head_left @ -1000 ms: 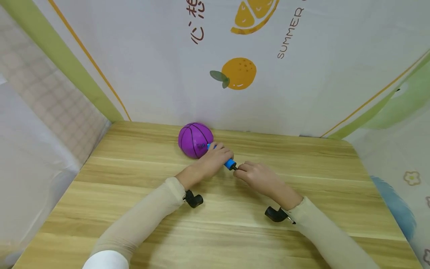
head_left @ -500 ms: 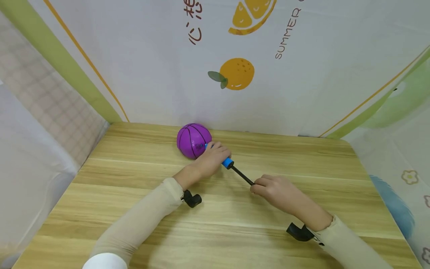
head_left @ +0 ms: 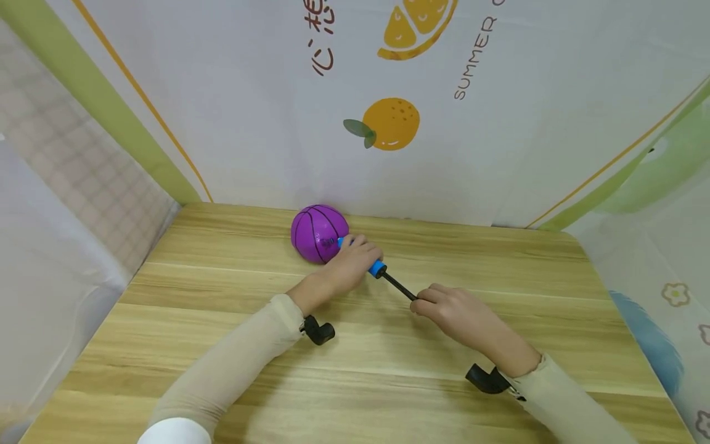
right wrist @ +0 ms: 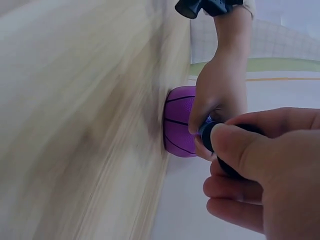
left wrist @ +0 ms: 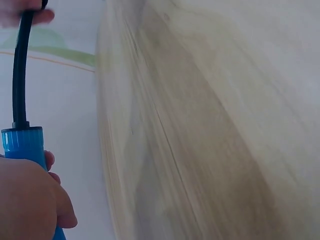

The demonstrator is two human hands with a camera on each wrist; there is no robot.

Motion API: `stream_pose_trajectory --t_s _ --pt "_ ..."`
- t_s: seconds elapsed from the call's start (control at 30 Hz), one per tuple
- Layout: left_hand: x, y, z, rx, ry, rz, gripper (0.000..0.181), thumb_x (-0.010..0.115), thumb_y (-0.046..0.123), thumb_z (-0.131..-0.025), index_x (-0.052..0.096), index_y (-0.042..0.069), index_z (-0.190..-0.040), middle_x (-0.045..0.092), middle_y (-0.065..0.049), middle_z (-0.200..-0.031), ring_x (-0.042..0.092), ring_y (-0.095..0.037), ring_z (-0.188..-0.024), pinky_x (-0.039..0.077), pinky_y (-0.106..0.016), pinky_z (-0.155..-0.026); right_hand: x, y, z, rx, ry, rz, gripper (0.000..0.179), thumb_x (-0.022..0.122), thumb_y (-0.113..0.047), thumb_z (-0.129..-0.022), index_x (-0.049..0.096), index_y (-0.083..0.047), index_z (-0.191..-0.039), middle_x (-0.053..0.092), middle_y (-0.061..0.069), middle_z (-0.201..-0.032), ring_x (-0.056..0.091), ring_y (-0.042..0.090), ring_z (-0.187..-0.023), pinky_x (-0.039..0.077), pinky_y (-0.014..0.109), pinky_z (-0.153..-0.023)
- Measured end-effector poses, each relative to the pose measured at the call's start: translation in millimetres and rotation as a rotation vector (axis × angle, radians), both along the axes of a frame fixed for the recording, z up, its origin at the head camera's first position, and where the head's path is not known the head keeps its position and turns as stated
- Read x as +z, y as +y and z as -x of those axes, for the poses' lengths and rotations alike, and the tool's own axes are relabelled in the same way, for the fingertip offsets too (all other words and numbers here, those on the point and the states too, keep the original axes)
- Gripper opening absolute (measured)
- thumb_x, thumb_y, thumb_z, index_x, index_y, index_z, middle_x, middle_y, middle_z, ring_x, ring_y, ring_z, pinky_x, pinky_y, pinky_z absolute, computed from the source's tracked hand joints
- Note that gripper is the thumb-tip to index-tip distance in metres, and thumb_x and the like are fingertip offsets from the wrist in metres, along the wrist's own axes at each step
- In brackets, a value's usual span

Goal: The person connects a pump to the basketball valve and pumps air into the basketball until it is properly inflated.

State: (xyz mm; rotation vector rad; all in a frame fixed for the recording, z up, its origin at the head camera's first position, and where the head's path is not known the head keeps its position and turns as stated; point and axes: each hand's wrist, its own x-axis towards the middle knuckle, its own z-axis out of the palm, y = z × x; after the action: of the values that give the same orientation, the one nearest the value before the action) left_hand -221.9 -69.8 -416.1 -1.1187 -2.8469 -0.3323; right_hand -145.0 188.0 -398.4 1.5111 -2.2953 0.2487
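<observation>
My left hand (head_left: 352, 266) grips the blue barrel of a hand pump (head_left: 378, 269), its front end against a purple ball (head_left: 317, 233) with black basketball lines. The ball sits on the table near the back edge and looks partly slack. A black rod (left wrist: 19, 75) sticks out of the barrel in the left wrist view. My right hand (head_left: 452, 311) pinches the black handle (right wrist: 231, 169) at the rod's outer end, thumb and fingers curled round it. Where pump and ball meet is hidden behind my left fingers.
A wood-grain table (head_left: 355, 394) lies under both arms. Behind it hangs a white curtain (head_left: 249, 142) printed with oranges, close to the ball. Black wrist mounts (head_left: 320, 332) hang below both wrists.
My right hand drew the handle back toward the lower right, exposing a long stretch of rod, then eased slightly back in. My left hand and the ball stayed nearly still.
</observation>
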Motion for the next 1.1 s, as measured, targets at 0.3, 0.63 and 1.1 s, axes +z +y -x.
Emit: stream_pose_trajectory --t_s 0.3,0.63,1.1 --pt "-0.3 5.4 -3.9 -0.019 0.029 0.014 0.031 0.069 -0.009 -0.089 0.063 0.013 -0.111 0.067 -0.004 -0.118 0.050 -0.026 -0.116 0.033 -0.052 -0.109 -2.9 -23.4 19.8 -0.031 -0.005 -0.026 0.022 0.080 0.005 -0.080 0.072 -0.009 -0.096 0.069 0.001 -0.089 0.063 0.013 -0.078 0.053 0.023 -0.061" --pt "0.1 3.5 -6.1 -0.028 0.056 0.037 0.028 0.067 -0.010 -0.090 0.063 0.013 -0.107 0.067 -0.004 -0.115 0.051 -0.027 -0.117 0.034 -0.052 -0.109 -7.9 -41.0 32.7 -0.057 -0.010 -0.054 0.015 0.076 0.003 -0.086 0.072 -0.008 -0.096 0.068 0.002 -0.088 0.065 0.013 -0.078 0.054 0.023 -0.065" --pt "0.9 -3.6 -3.3 -0.002 0.026 0.046 0.030 0.065 -0.009 -0.091 0.064 0.013 -0.112 0.067 -0.004 -0.121 0.051 -0.026 -0.117 0.032 -0.051 -0.110 -9.4 -13.7 9.0 -0.004 -0.008 0.011 0.023 0.084 0.001 -0.075 0.073 -0.009 -0.092 0.070 0.000 -0.087 0.066 0.013 -0.077 0.055 0.023 -0.065"
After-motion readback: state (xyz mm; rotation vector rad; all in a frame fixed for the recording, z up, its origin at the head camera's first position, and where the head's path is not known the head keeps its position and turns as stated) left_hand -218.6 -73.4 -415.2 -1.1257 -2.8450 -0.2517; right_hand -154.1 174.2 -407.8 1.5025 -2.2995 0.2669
